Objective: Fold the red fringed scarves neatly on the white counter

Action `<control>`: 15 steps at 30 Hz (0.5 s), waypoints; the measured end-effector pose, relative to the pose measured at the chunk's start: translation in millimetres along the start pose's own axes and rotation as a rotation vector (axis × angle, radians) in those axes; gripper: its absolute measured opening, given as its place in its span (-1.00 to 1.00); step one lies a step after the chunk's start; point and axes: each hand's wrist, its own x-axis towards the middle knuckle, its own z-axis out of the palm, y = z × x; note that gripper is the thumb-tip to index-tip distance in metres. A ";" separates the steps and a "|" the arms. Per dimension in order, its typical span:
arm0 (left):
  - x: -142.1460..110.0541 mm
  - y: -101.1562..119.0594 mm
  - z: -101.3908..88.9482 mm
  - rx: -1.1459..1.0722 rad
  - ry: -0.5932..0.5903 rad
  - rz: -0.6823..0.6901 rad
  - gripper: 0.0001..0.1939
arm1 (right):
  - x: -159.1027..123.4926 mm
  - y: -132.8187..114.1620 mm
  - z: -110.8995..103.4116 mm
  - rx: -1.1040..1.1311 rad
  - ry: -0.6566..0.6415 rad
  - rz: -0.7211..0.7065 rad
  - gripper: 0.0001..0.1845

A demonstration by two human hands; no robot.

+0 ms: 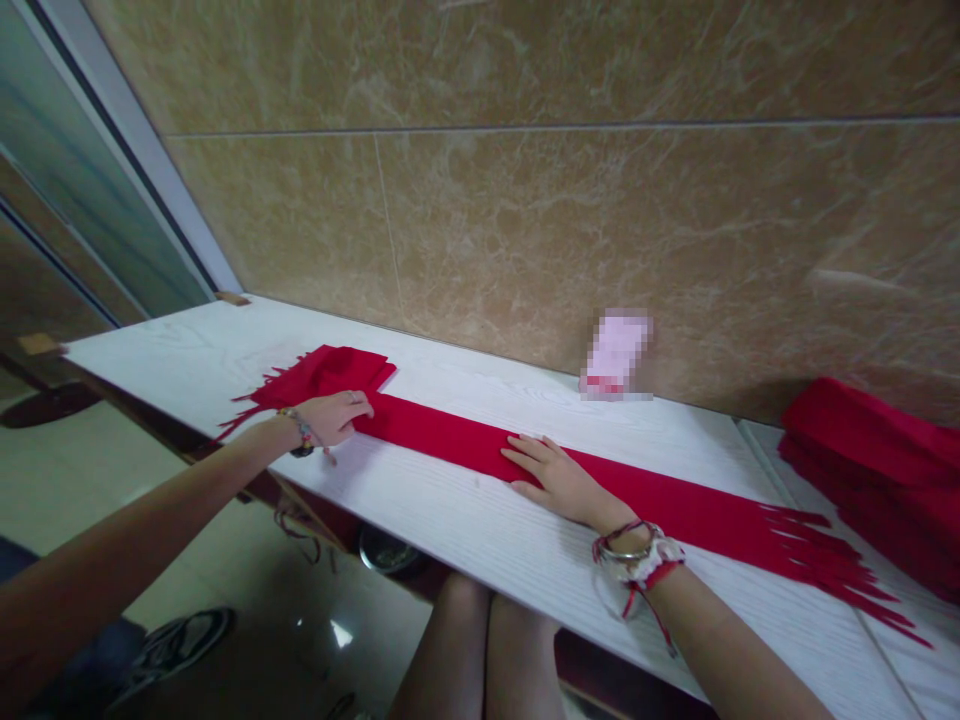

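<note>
A long red fringed scarf [675, 500] lies stretched across a white tabletop, its fringe spread at the right end. My right hand [555, 478] rests flat on its middle, fingers apart and pressing the cloth. At the scarf's left end, the fingers of my left hand [334, 415] are curled together on the fabric; their tips are partly hidden. Just beyond that hand sits a folded red fringed cloth [341, 368], partly covered by it. Bracelets circle both wrists.
A stack of folded red cloth [885, 450] stands at the right, by the marbled wall [525, 230]. A blurred pink item [616, 350] leans on that wall. My legs are under the narrow white table [465, 530]. Another person's shoe [184, 645] shows on the floor at left.
</note>
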 end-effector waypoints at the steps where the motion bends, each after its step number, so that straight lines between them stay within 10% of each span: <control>1: 3.5 7.4 -3.1 -0.011 0.032 0.027 -0.62 | 0.2 -0.7 -0.8 -0.003 -0.003 0.000 -0.50; 8: 34.1 74.8 6.3 -0.095 -0.063 -0.065 -0.50 | -2.9 -5.3 -4.1 -0.077 -0.035 0.060 -0.52; 15: 36.7 81.4 8.4 -0.126 -0.128 -0.105 -0.50 | -0.8 -9.6 -9.5 -0.114 -0.035 0.091 -0.52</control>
